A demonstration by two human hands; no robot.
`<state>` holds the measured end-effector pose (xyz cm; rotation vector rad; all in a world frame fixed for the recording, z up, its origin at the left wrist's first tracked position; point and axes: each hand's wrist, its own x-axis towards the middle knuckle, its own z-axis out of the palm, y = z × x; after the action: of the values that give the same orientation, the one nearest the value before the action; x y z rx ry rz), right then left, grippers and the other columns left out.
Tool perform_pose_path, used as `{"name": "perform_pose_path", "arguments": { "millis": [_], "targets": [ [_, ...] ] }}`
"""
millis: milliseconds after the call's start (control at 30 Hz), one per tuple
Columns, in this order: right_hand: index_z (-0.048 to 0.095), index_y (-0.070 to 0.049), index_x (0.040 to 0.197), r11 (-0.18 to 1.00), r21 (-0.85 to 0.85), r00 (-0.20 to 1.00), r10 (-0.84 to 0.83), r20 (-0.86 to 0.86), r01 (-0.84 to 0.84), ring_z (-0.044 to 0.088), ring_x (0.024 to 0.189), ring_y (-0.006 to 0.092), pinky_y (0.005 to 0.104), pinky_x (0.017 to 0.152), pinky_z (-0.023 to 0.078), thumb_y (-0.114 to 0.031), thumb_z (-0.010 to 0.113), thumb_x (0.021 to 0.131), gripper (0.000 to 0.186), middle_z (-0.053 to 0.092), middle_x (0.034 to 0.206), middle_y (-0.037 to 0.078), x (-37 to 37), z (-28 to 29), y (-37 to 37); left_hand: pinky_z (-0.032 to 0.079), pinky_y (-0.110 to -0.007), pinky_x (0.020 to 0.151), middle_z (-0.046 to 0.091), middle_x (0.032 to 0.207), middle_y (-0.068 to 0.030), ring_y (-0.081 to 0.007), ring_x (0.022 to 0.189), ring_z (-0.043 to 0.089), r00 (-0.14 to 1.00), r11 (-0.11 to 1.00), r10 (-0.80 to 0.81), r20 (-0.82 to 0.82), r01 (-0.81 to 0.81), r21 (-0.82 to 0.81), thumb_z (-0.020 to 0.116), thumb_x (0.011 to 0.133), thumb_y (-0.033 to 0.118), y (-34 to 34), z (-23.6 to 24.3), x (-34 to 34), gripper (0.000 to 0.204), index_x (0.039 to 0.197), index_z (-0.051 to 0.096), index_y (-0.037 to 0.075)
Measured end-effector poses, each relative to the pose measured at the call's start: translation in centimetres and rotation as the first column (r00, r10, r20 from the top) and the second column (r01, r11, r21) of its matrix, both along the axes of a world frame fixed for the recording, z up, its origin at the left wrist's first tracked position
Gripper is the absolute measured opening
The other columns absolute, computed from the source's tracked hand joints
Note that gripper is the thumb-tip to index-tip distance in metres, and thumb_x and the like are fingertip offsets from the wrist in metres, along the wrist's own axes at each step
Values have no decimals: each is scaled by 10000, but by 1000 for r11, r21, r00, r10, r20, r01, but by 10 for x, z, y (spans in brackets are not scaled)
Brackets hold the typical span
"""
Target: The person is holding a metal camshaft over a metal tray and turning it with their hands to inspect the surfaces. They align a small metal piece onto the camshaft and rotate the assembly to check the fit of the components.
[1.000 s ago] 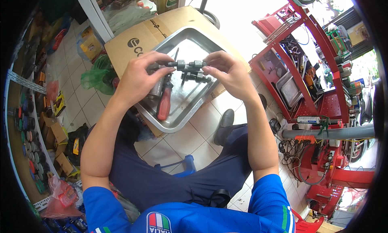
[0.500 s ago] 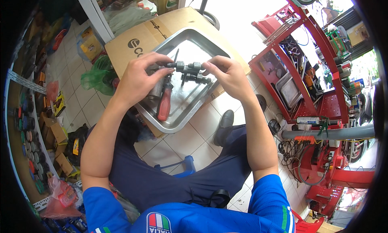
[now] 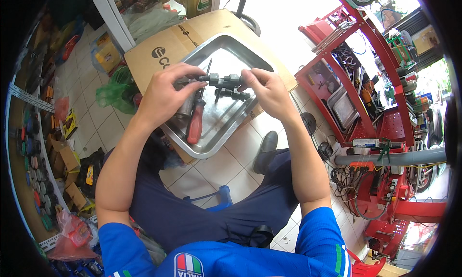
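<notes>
Over a metal tray, a black metal tool with hex heads, which looks like a chain breaker, lies level between my two hands. The fingers and thumb of my left hand pinch its left end. At its right end, my right hand grips with thumb and fingers; the very tip is hidden. Just below it, a similar black piece with a bolt shows in the tray. A screwdriver with a red handle rests near my left hand, beside a grey metal cylinder partly covered by that hand.
The tray stands on a cardboard box. To the right is a red tool rack holding tools, with cables on the tiled floor. Shelves of round parts line the left. A blue stool edge shows between my legs.
My right thumb and fingers have shifted slightly around the tool's right end. My left hand and the tool stay almost where they were.
</notes>
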<state>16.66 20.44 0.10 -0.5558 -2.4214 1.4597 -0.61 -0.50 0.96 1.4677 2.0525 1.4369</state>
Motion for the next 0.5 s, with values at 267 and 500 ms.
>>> {"name": "perform_pose_path", "arguments": {
  "millis": [267,500],
  "targets": [
    [696,30,1137,995,-64,966,55,-251,-73,707,912,155,303,836,558,-265,733,994,330,747,962,93,5,4,3,503,-296,848,740,1014,-69,-160,936,670,1000,1000,15,-24,-15,6,786,884,62,0,0,1,217,1095,766,17],
    [712,48,1052,986,-169,990,-13,-140,-11,689,859,137,291,805,535,-366,656,1047,418,736,903,85,0,-3,7,505,-299,858,734,1002,-78,-170,934,675,998,1000,17,-59,-16,20,782,878,59,0,0,1,223,1095,761,11]
  ]
}}
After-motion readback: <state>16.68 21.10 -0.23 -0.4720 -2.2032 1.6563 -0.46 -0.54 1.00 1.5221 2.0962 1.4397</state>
